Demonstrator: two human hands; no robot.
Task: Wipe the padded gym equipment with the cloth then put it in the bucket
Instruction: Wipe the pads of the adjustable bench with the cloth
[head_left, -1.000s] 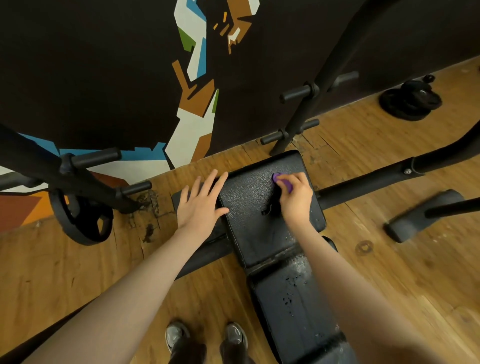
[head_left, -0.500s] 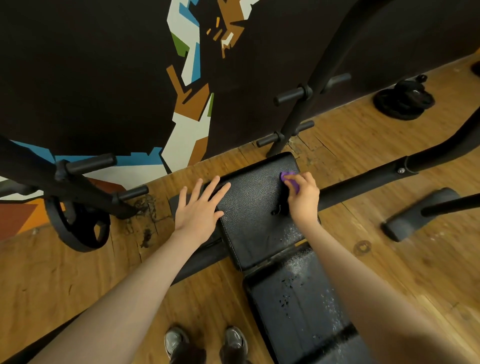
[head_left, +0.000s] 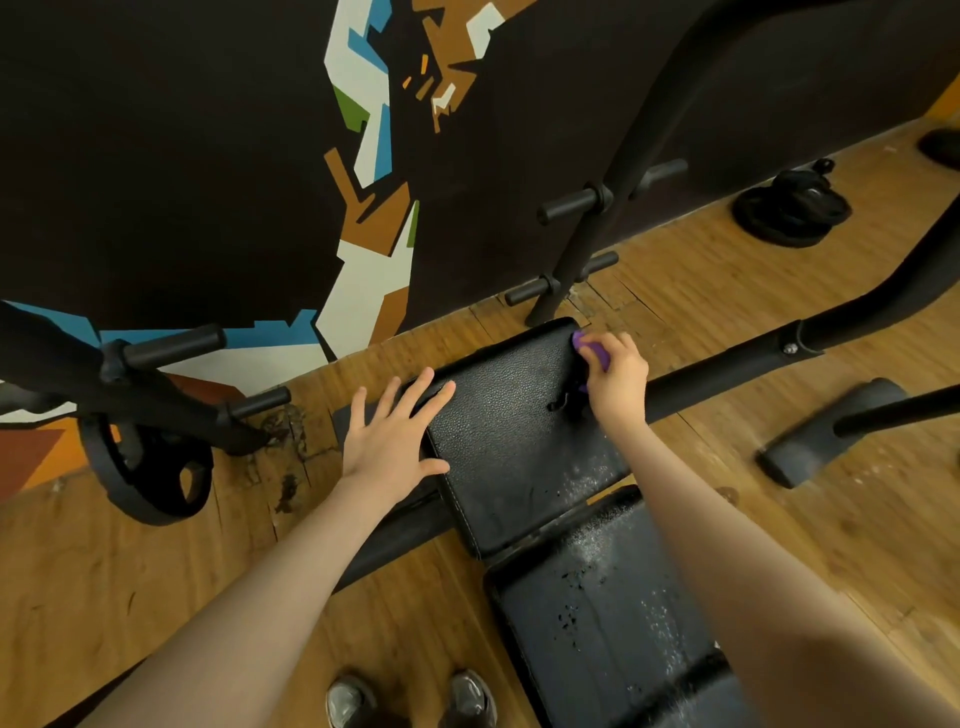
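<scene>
Left hand (head_left: 392, 436) lies flat, fingers spread, on the near-left edge of the black padded bench pad (head_left: 511, 431). Right hand (head_left: 615, 379), fingers curled, grasps a purple cloth (head_left: 582, 344), apparently pressing it onto the pad's far right corner.

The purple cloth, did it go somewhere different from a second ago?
Yes. The right hand slid the purple cloth away from the person, from the middle of the black pad up to its far right corner, still gripping it. The left hand stayed flat on the pad's left edge, fingers spread.
</scene>
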